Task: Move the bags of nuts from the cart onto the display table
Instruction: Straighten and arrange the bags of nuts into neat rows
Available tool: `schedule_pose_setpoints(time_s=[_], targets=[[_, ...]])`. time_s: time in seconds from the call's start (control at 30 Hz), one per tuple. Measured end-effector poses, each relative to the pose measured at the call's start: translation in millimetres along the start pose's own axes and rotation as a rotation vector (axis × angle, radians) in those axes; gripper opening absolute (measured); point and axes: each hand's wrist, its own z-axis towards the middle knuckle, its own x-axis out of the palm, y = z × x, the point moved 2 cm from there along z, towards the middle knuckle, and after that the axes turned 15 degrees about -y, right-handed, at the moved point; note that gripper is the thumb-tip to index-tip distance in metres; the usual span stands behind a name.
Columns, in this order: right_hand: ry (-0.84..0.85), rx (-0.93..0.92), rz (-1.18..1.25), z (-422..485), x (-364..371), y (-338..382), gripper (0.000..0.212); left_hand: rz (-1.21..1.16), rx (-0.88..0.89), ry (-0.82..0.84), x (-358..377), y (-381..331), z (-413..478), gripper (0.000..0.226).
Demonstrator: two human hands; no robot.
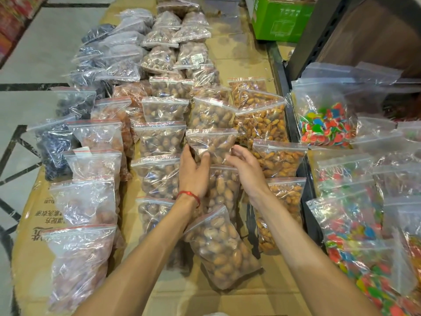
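Note:
Rows of clear zip bags of nuts and dried fruit cover the cardboard-topped display table (237, 58). In the middle row a bag of brown nuts (211, 144) lies between my hands. My left hand (193, 169), with a red string on the wrist, grips its left lower edge, thumb on top. My right hand (246, 167) hovers at the bag's right edge with fingers relaxed and slightly curled, holding nothing. Another nut bag (222, 245) lies tilted under my forearms. Bags of orange-brown almonds (262, 124) fill the column to the right.
To the right, past a dark metal edge (289, 115), lie bags of multicoloured candy (328, 124). A green carton (282, 19) stands at the back right. Dark dried-fruit bags (57, 144) line the table's left side, with tiled floor beyond. Bare cardboard shows at the near edge.

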Motion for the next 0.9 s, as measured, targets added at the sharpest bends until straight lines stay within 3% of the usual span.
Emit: schedule_pose_setpoints(time_s=[0.1,0.2,0.4,0.43,0.63,0.7,0.83,0.9], targets=[[0.0,0.044,0.02,8.4,-1.2,-0.3,0.052,0.006,0.012,-0.026,3.0,-3.3,2.5,0.079],[0.025,0.151,0.096,14.6,-0.2,3.7,0.025,-0.031,-0.01,-0.04,8.4,-4.0,5.9,0.082],[0.043,0.12,0.121,25.9,4.3,6.0,0.007,-0.017,-0.001,-0.027,16.4,0.8,10.1,0.095],[0.045,0.121,0.132,26.5,5.5,7.4,0.009,-0.011,0.007,-0.028,16.2,0.3,11.2,0.096],[0.101,0.073,0.202,19.0,13.4,25.9,0.093,-0.017,-0.033,-0.033,11.8,-7.2,14.2,0.104],[0.08,0.05,0.215,19.8,11.3,22.9,0.088,-0.046,-0.06,-0.024,11.1,-5.7,12.8,0.109],[0.062,0.017,0.251,20.3,1.7,14.6,0.042,-0.075,-0.08,0.004,12.6,-9.8,6.1,0.095],[0.065,0.039,0.242,17.5,2.1,15.7,0.06,-0.065,-0.047,0.032,16.1,-9.6,4.9,0.084]])
